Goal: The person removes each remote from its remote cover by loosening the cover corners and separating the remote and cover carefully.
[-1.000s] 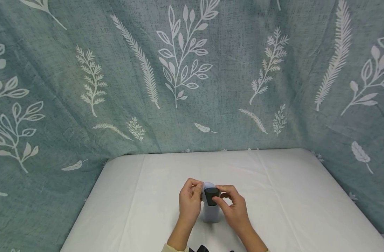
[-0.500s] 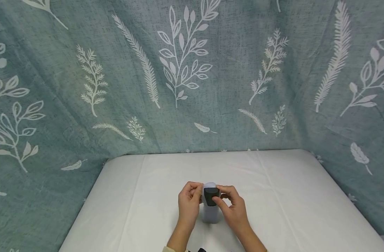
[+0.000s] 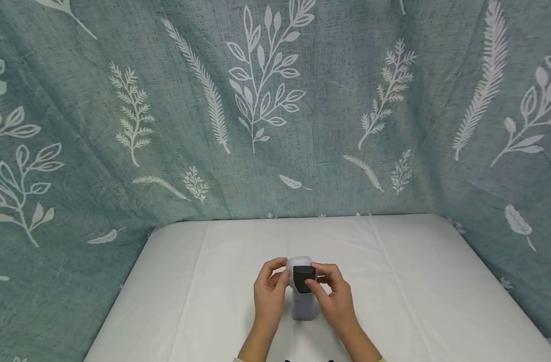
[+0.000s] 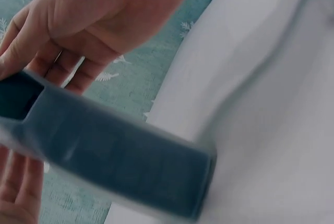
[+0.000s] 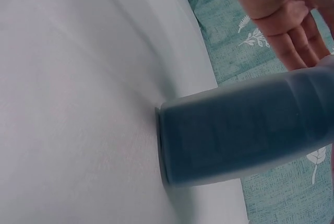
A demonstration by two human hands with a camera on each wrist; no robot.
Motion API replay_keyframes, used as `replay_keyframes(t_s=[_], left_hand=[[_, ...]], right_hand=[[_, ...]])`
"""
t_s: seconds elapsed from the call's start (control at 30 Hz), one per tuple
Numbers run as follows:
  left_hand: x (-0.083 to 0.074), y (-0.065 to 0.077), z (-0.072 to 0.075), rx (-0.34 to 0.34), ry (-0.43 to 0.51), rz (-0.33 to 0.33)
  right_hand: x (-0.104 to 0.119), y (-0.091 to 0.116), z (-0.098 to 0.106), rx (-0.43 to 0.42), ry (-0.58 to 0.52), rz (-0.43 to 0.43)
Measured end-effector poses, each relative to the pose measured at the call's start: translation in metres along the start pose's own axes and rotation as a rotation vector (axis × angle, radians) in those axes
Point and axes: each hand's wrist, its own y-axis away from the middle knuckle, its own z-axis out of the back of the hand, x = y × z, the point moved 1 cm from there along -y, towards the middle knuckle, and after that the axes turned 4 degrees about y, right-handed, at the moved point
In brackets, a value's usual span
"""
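Observation:
A blue-grey device with a rounded top (image 3: 299, 260) and a black panel (image 3: 303, 274) stands upright on the white table. Its long boxy body (image 4: 117, 145) has faint ridges and a dark recess near the top. My left hand (image 3: 268, 296) holds the upper left side, thumb and index finger at the edge. On the other side my right hand (image 3: 339, 299) pinches the head, with its thumb over the black panel and index finger at the upper corner. In the right wrist view the device's base (image 5: 164, 145) meets the table, and fingers (image 5: 295, 44) show behind the body.
A white cloth (image 3: 203, 281) covers the table. Behind and beside it hangs a green curtain (image 3: 320, 151) with white leaf prints. Small dark bits barely show at the bottom edge of the head view.
My left fingers have spread and shifted slightly left, so more of the grey top shows. The black panel looks broader, as the head has turned or tilted a little. My right hand keeps its grip.

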Motion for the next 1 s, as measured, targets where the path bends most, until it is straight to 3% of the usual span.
replay_keyframes(t_s=[0.2, 0.37, 0.7, 1.0], left_hand=[[0.005, 0.004, 0.006, 0.058, -0.027, -0.023], [0.009, 0.008, 0.009, 0.097, -0.035, -0.019], [0.016, 0.009, 0.012, 0.073, -0.002, -0.042], [0.017, 0.009, 0.009, 0.04, -0.009, -0.068]], right_hand=[[0.003, -0.002, 0.0, -0.033, 0.025, 0.021], [0.024, -0.006, 0.003, -0.017, 0.009, 0.034], [0.037, -0.008, 0.003, -0.044, -0.021, 0.08], [0.01, 0.0, -0.003, -0.042, 0.021, 0.036]])
